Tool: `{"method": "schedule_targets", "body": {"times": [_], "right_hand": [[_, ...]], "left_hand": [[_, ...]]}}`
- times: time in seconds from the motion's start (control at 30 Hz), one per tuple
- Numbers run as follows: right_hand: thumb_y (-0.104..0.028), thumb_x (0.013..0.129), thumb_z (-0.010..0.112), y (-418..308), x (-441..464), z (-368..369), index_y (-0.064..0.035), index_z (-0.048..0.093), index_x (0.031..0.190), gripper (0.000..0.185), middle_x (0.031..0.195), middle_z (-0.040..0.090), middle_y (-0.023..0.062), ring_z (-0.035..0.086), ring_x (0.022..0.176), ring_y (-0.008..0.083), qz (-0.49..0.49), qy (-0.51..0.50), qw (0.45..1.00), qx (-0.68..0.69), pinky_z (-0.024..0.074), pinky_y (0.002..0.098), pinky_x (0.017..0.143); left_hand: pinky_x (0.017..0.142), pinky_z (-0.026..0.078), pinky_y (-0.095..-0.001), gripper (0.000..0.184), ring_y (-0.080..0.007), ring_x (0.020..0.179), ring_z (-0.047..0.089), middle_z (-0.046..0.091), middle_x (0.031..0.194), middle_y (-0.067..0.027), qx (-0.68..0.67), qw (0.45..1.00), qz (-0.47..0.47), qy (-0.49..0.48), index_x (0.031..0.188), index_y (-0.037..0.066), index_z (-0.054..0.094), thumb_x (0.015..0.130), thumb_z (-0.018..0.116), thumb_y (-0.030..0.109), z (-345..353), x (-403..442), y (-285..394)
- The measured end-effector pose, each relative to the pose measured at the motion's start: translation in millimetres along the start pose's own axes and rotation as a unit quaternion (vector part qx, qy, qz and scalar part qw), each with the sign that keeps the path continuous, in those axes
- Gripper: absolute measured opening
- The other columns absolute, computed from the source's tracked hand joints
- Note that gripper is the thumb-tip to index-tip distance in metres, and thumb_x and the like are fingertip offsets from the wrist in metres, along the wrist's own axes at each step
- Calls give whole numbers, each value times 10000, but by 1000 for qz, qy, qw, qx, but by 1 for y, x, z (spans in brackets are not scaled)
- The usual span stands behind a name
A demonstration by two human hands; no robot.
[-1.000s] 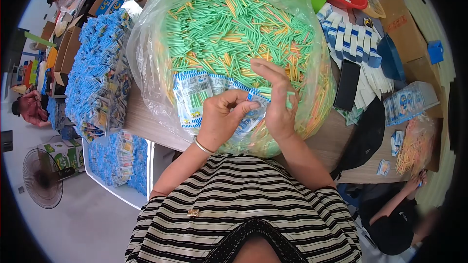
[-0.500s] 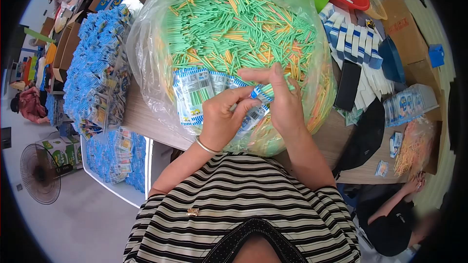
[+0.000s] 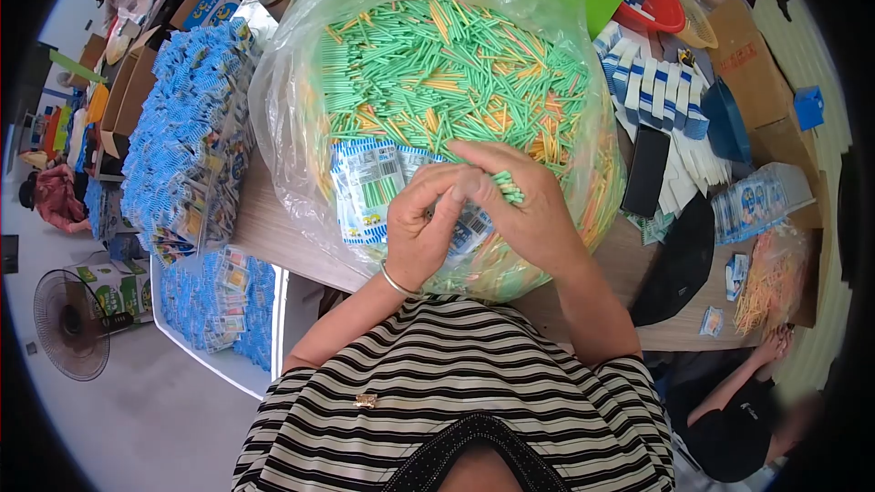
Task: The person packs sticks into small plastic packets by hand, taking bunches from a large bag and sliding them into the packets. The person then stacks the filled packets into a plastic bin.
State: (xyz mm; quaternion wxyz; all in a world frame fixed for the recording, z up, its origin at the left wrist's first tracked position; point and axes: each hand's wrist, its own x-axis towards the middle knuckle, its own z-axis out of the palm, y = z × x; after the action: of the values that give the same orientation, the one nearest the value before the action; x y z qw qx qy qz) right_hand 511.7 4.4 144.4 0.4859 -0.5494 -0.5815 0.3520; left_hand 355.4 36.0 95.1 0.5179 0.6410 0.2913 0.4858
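A large clear plastic bag (image 3: 283,118) lies open before me, full of thin green, yellow and pink sticks (image 3: 456,73). Over its near part, my left hand (image 3: 424,223) and my right hand (image 3: 529,205) meet at the fingertips. A small bundle of green sticks (image 3: 507,187) pokes out of my closed right hand. The fingers of my left hand are pinched together; what they grip is hidden. Blue-and-white printed packets (image 3: 365,187) with barcodes lie on the sticks beside and beneath my hands, partly covered by them.
Blue packets (image 3: 187,137) are piled high at left, above a white bin (image 3: 278,310) of more packets. On the right lie a phone (image 3: 647,169), a black cap (image 3: 674,264) and folded blue-white packaging (image 3: 656,82). A co-worker's hand (image 3: 777,343) is at far right.
My hands have come together, and my right fingers have curled around the green sticks. The blue-white wrapper seen at my left fingertips is now hidden.
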Motion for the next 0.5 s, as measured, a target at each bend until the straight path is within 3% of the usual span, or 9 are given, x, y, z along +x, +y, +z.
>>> {"method": "schedule_targets", "body": {"times": [0.1,0.3,0.4,0.43,0.5], "right_hand": [[-110,910,690,-27,-2,-11,26,666,1180,303,1140,687,137,652,1045,220,-25,-30,994,-101,498,324,921],[-14,846,695,-34,-8,-24,13,661,1133,290,1076,684,128,658,1003,217,2,-34,993,-109,507,331,877],[17,843,674,-34,-10,-24,9,661,1089,246,1044,679,124,659,976,217,17,-40,992,-122,509,339,854],[14,849,668,-36,-9,-25,10,659,1079,230,1033,676,125,659,962,221,-20,-52,989,-140,508,337,842],[10,861,656,-44,-7,-26,12,654,1059,198,1012,670,127,661,933,229,-96,-73,978,-172,508,333,818]], "left_hand": [[932,475,-339,176,-228,1069,619,702,1097,-110,-19,999,31,-12,1108,11,693,960,613,62,-6,3,-4],[940,475,-334,191,-198,1132,587,699,1081,-106,-87,996,34,-5,1137,14,678,966,609,67,-12,1,-3],[980,469,-332,189,-183,1117,607,671,1173,-139,-178,980,-83,13,1150,3,631,996,577,99,-12,-7,10],[980,469,-332,189,-183,1117,607,671,1173,-139,-177,981,-84,15,1150,3,631,996,577,99,-14,-8,12],[844,489,-266,167,-118,971,620,681,1053,-79,-61,997,-36,-4,1111,-2,634,972,621,91,-24,-9,16]]}}
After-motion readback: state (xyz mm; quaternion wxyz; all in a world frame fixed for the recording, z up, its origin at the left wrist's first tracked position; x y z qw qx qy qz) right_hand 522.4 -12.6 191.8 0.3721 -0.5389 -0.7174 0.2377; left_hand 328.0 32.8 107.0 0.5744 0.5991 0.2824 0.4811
